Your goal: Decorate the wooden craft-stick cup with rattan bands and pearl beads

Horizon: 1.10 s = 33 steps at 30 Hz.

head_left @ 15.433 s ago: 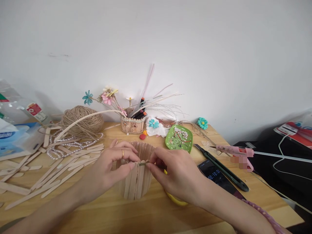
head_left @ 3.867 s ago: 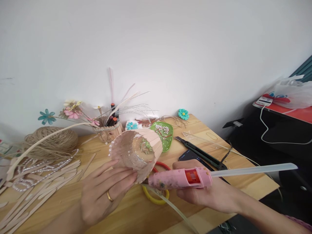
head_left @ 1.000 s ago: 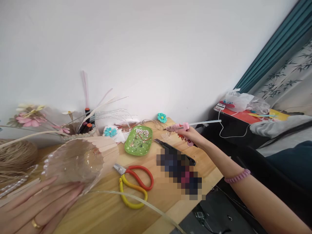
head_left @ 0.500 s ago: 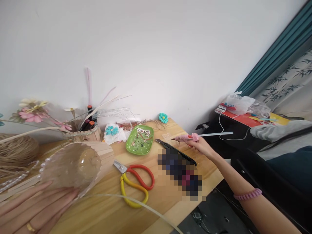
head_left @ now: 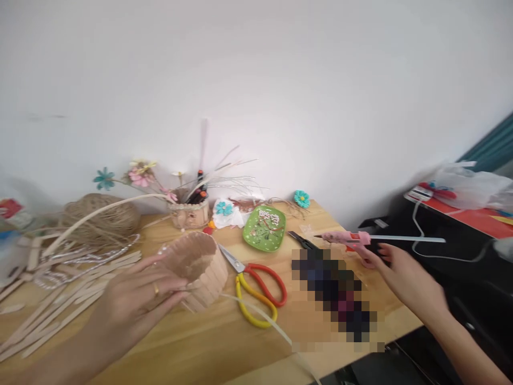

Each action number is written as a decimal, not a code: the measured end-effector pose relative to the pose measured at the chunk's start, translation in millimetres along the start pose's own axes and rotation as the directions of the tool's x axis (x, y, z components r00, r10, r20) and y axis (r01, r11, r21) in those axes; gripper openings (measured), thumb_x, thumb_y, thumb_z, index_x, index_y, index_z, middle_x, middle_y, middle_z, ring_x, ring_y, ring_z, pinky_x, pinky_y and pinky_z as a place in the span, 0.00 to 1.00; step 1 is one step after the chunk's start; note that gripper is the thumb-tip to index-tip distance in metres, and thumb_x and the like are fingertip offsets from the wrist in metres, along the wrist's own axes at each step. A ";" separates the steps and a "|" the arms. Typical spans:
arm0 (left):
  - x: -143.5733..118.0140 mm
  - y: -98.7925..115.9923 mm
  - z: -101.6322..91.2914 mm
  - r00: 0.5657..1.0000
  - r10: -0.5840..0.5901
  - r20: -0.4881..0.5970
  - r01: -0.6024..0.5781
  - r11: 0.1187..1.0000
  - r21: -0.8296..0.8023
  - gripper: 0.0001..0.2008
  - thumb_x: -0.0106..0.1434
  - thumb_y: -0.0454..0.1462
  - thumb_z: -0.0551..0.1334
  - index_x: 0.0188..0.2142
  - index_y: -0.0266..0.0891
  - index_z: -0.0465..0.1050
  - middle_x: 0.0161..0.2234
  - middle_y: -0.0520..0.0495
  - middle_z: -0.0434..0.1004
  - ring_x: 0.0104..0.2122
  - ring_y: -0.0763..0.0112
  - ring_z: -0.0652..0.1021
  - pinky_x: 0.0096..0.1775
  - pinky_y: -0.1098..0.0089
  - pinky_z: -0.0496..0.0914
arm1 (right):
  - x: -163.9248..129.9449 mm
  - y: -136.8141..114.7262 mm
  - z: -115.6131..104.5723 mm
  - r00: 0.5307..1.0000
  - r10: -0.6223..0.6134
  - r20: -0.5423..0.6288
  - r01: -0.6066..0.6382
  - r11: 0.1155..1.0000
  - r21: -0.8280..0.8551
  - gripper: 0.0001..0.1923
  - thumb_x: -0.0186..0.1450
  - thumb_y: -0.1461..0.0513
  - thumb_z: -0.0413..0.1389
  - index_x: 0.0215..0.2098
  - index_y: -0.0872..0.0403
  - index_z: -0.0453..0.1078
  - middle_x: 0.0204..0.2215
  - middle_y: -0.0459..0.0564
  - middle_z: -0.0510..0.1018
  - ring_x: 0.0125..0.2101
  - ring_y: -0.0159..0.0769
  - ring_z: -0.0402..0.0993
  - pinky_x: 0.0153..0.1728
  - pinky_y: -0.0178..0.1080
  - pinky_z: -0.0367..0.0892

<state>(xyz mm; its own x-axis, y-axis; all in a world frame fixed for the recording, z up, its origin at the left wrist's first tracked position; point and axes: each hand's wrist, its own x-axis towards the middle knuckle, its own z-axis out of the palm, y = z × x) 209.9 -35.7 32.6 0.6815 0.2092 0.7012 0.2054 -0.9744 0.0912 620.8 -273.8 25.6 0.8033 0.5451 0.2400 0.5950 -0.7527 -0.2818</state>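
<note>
Basket (head_left: 216, 271) at seven o'clock, left hand (head_left: 138, 302) pinching its near rim; right hand (head_left: 414, 280), fingers parted, by glue gun (head_left: 340, 239) at four, contact unclear. Pale strip (head_left: 284, 333) trailing toward five could pull loose if that pinch slackens or scissors (head_left: 239, 267) snag it.

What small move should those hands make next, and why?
Perhaps the right hand should take the pale strip: it trails loose from the wooden cup, which the left hand holds, and the right hand is open beside the glue gun.
</note>
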 end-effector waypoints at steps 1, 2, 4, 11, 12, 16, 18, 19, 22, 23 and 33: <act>2.4 -2.4 -1.9 0.999 0.015 0.052 -0.015 1.000 -0.010 0.05 0.60 0.34 0.60 0.33 0.45 0.74 0.28 0.58 0.81 0.29 0.76 0.79 0.45 0.68 0.72 | -8.1 -3.7 -4.1 0.993 0.000 -0.118 -0.013 0.994 -0.113 0.27 0.61 0.45 0.45 0.43 0.57 0.67 0.42 0.68 0.74 0.43 0.63 0.69 0.38 0.55 0.65; 4.7 -3.4 -3.6 0.995 0.008 0.101 -0.007 1.000 -0.020 0.05 0.59 0.33 0.60 0.32 0.45 0.74 0.28 0.59 0.81 0.27 0.76 0.79 0.45 0.67 0.72 | -17.6 -11.1 -7.9 0.983 -0.038 -0.178 0.009 0.987 -0.163 0.26 0.62 0.46 0.44 0.43 0.57 0.66 0.42 0.70 0.73 0.45 0.63 0.68 0.38 0.55 0.64; 8.1 -2.1 -5.5 0.985 -0.048 0.166 0.055 0.998 -0.038 0.06 0.59 0.33 0.59 0.32 0.44 0.74 0.28 0.57 0.81 0.28 0.75 0.79 0.46 0.64 0.72 | -40.9 -38.1 -13.1 0.950 -0.163 -0.268 0.149 0.986 -0.072 0.18 0.64 0.49 0.44 0.40 0.52 0.66 0.39 0.65 0.75 0.42 0.56 0.71 0.39 0.51 0.66; 5.2 8.3 -5.8 0.909 -0.314 0.274 0.352 0.930 -0.104 0.06 0.57 0.35 0.57 0.32 0.42 0.73 0.29 0.54 0.79 0.36 0.68 0.78 0.51 0.58 0.67 | -113.1 -189.7 5.8 0.625 -0.781 0.003 0.705 0.566 0.428 0.20 0.59 0.54 0.56 0.47 0.53 0.64 0.41 0.56 0.77 0.40 0.46 0.74 0.38 0.44 0.69; 5.0 9.0 -7.7 0.892 -0.352 0.282 0.397 0.910 -0.120 0.06 0.57 0.35 0.57 0.32 0.42 0.73 0.30 0.54 0.79 0.36 0.68 0.78 0.50 0.59 0.68 | -116.1 -205.1 9.8 0.614 -0.787 0.050 0.684 0.563 0.464 0.20 0.59 0.55 0.57 0.46 0.54 0.64 0.39 0.55 0.78 0.39 0.46 0.74 0.37 0.44 0.68; 9.0 9.9 -22.8 0.793 -0.468 0.390 0.567 0.800 -0.194 0.07 0.55 0.36 0.56 0.32 0.42 0.73 0.33 0.53 0.79 0.37 0.66 0.78 0.50 0.60 0.67 | -112.9 -237.1 14.3 0.593 -0.752 0.289 0.505 0.626 0.594 0.06 0.63 0.60 0.53 0.36 0.53 0.68 0.26 0.46 0.76 0.27 0.36 0.72 0.26 0.34 0.63; 11.4 8.1 -31.6 0.717 -0.511 0.474 0.658 0.720 -0.218 0.08 0.55 0.36 0.56 0.32 0.42 0.73 0.36 0.52 0.79 0.40 0.65 0.77 0.48 0.63 0.68 | -107.9 -242.3 8.9 0.565 -0.753 0.339 0.432 0.619 0.655 0.05 0.64 0.60 0.51 0.34 0.53 0.68 0.22 0.43 0.73 0.24 0.31 0.69 0.23 0.31 0.59; 12.2 6.4 -35.1 0.683 -0.522 0.511 0.694 0.681 -0.234 0.08 0.55 0.36 0.57 0.33 0.42 0.74 0.38 0.52 0.79 0.41 0.65 0.76 0.46 0.66 0.68 | -105.6 -244.0 5.2 0.556 -0.756 0.345 0.406 0.609 0.681 0.06 0.64 0.60 0.51 0.34 0.53 0.68 0.21 0.42 0.71 0.23 0.29 0.67 0.23 0.30 0.58; 12.0 -0.8 -40.4 0.646 -0.497 0.579 0.734 0.613 -0.292 0.10 0.56 0.35 0.57 0.36 0.42 0.74 0.40 0.52 0.78 0.42 0.66 0.75 0.44 0.70 0.68 | -100.4 -249.0 -5.0 0.527 -0.773 0.353 0.389 0.588 0.709 0.07 0.65 0.60 0.50 0.32 0.54 0.67 0.20 0.41 0.67 0.21 0.27 0.61 0.22 0.29 0.55; 11.6 -3.3 -40.6 0.648 -0.482 0.590 0.733 0.605 -0.311 0.10 0.56 0.35 0.57 0.36 0.42 0.74 0.40 0.53 0.77 0.42 0.66 0.75 0.44 0.70 0.68 | -98.9 -250.6 -7.2 0.514 -0.786 0.344 0.411 0.578 0.705 0.08 0.65 0.60 0.50 0.31 0.54 0.67 0.20 0.41 0.67 0.21 0.27 0.61 0.22 0.29 0.55; 16.0 -9.7 -38.2 0.588 -0.464 0.662 0.792 0.498 -0.355 0.11 0.54 0.43 0.63 0.36 0.42 0.75 0.35 0.53 0.76 0.38 0.66 0.73 0.42 0.69 0.65 | -86.4 -257.1 -11.7 0.354 -0.921 0.164 0.614 0.362 0.701 0.10 0.68 0.64 0.45 0.31 0.54 0.64 0.38 0.47 0.72 0.38 0.30 0.68 0.39 0.33 0.62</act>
<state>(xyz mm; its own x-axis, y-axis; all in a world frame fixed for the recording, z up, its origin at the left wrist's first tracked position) 192.1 -26.1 69.9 0.7708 0.6295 -0.0978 0.3925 -0.3483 0.8513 398.1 -131.8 88.2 -0.2586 0.9468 0.1917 0.7278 0.3215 -0.6057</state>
